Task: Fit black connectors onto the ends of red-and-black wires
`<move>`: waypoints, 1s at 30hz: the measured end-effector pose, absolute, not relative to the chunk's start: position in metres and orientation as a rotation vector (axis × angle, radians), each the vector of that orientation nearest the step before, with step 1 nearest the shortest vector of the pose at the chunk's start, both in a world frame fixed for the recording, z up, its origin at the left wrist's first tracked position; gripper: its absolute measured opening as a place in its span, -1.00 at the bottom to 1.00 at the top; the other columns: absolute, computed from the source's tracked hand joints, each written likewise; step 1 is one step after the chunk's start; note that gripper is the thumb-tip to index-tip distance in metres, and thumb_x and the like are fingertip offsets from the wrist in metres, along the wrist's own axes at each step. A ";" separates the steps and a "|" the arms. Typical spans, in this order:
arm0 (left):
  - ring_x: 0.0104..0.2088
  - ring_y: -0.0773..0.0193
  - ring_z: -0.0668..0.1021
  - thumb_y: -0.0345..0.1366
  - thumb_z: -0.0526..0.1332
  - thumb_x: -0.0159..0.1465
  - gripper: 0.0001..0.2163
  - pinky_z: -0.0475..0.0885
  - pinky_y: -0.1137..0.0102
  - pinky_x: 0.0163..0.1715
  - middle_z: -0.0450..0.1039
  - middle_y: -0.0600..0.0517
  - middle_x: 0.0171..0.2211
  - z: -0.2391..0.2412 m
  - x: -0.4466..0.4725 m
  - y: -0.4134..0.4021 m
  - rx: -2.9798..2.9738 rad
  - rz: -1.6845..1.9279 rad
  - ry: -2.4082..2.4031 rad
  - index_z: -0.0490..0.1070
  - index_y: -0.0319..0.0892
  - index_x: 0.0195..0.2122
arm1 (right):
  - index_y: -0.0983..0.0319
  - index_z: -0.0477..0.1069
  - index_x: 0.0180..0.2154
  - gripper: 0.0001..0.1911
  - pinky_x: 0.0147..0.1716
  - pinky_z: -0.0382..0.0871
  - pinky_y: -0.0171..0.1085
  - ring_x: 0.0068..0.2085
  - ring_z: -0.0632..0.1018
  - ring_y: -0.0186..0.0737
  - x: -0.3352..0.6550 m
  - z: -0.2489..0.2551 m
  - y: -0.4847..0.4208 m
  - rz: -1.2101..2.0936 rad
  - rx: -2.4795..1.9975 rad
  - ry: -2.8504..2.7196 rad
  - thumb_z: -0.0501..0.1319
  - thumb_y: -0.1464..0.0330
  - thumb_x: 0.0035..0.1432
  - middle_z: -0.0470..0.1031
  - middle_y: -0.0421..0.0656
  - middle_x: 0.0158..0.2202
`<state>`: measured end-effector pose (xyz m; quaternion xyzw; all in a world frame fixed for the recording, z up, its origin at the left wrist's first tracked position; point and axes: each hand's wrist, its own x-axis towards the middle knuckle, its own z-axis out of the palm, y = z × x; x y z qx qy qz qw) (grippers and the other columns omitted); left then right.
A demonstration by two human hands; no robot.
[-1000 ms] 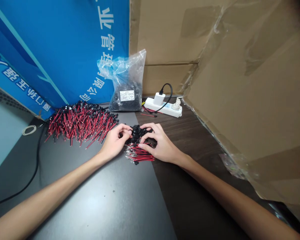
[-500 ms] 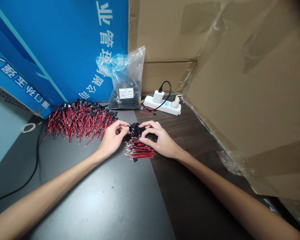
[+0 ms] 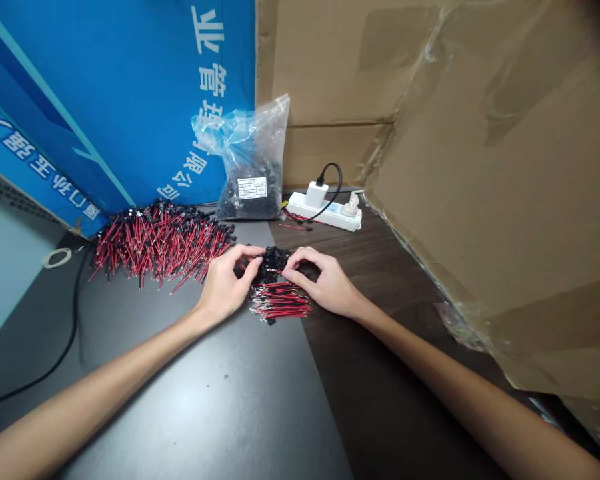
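Observation:
Beside a small heap of black plastic connector housings (image 3: 276, 257), my left hand (image 3: 226, 280) is closed in a pinch. What sits between its thumb and forefinger is too small to make out. On the heap's other side, my right hand (image 3: 325, 279) pinches a short red wire (image 3: 277, 271), whose end points left toward the left hand. Just below lies a bundle of red and black wires (image 3: 283, 303) with bare metal terminals at their left ends. Farther left is a large pile of red and black wires with black connectors (image 3: 163, 240).
Behind the heap stands a clear bag of black parts (image 3: 253, 167) with a white label. A white power strip (image 3: 325, 212) with a plugged-in adapter is to its right. Cardboard (image 3: 505, 200) walls the right side, a blue panel (image 3: 145, 100) the back left. A black cable (image 3: 74, 313) runs along the left.
My right hand has closed its fingertips on a red wire, now level above the bundle. My left hand has shifted slightly right and down, its thumb and forefinger still together.

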<state>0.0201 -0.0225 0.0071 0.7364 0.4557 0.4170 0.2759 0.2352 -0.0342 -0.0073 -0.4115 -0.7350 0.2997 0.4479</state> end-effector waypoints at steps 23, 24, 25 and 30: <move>-0.34 0.32 0.55 -0.40 0.32 0.29 -0.95 0.45 0.41 -0.36 0.57 0.02 -0.32 0.007 0.021 -0.022 2.182 1.317 0.984 0.56 -0.17 -0.23 | 0.23 0.51 -0.29 -0.84 -0.28 0.35 -0.25 -0.33 0.46 -0.27 0.235 -0.005 -0.035 0.795 -0.985 -1.814 0.22 0.31 0.30 0.48 -0.16 -0.35; -0.34 0.32 0.55 -0.41 0.32 0.29 -0.94 0.45 0.41 -0.36 0.57 0.02 -0.32 0.007 0.022 -0.022 2.194 1.320 0.973 0.56 -0.17 -0.23 | 0.23 0.51 -0.28 -0.83 -0.29 0.34 -0.25 -0.33 0.46 -0.27 0.235 -0.005 -0.035 0.797 -0.982 -1.815 0.21 0.29 0.31 0.48 -0.16 -0.35; -0.34 0.32 0.55 -0.42 0.31 0.29 -0.93 0.45 0.41 -0.36 0.57 0.01 -0.31 0.007 0.022 -0.023 2.205 1.322 0.963 0.57 -0.17 -0.22 | 0.23 0.51 -0.27 -0.82 -0.29 0.34 -0.25 -0.34 0.46 -0.27 0.235 -0.005 -0.035 0.795 -0.981 -1.818 0.21 0.28 0.32 0.47 -0.16 -0.34; -0.32 0.30 0.55 -0.43 0.30 0.29 -0.92 0.46 0.39 -0.36 0.58 0.00 -0.29 0.009 0.023 -0.025 2.201 1.316 0.966 0.58 -0.16 -0.22 | 0.22 0.53 -0.25 -0.78 -0.25 0.35 -0.22 -0.30 0.47 -0.24 0.236 -0.006 -0.034 0.763 -0.998 -1.829 0.18 0.24 0.35 0.48 -0.15 -0.32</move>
